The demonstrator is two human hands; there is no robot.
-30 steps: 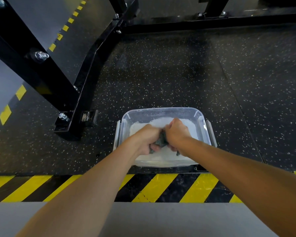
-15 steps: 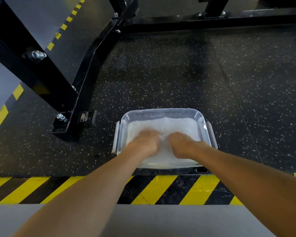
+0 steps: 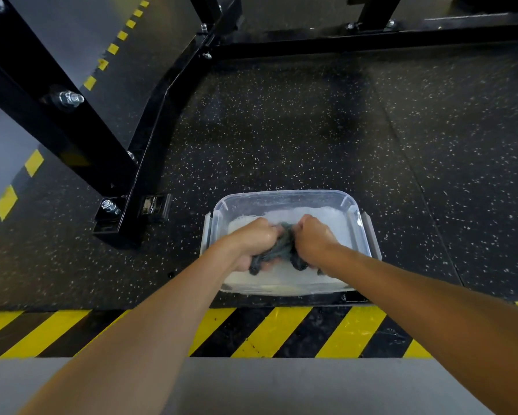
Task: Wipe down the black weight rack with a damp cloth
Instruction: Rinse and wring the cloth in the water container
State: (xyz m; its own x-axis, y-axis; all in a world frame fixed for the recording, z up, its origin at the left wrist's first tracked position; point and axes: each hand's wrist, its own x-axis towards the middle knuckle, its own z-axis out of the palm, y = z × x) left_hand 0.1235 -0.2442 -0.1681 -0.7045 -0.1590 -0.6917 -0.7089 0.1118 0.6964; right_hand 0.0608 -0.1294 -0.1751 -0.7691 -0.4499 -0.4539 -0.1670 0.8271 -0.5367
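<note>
A dark grey wet cloth (image 3: pixel 282 247) is bunched between both my hands, held just above the foamy water in a clear plastic tub (image 3: pixel 284 196) on the floor. My left hand (image 3: pixel 253 242) grips the cloth's left part with curled fingers. Gripping its right part is my right hand (image 3: pixel 313 241). The black weight rack (image 3: pixel 81 139) stands to the left, its slanted post and bolted foot a short way left of the tub.
The rack's base rails (image 3: pixel 371 37) run along the back. Speckled black rubber flooring (image 3: pixel 311 130) surrounds the tub. A yellow-and-black hazard stripe (image 3: pixel 251 330) crosses in front of it, with a grey floor below.
Half a second ago both hands were pressed down into the foam with the cloth hidden. They have since risen, with the cloth bunched between them above the water.
</note>
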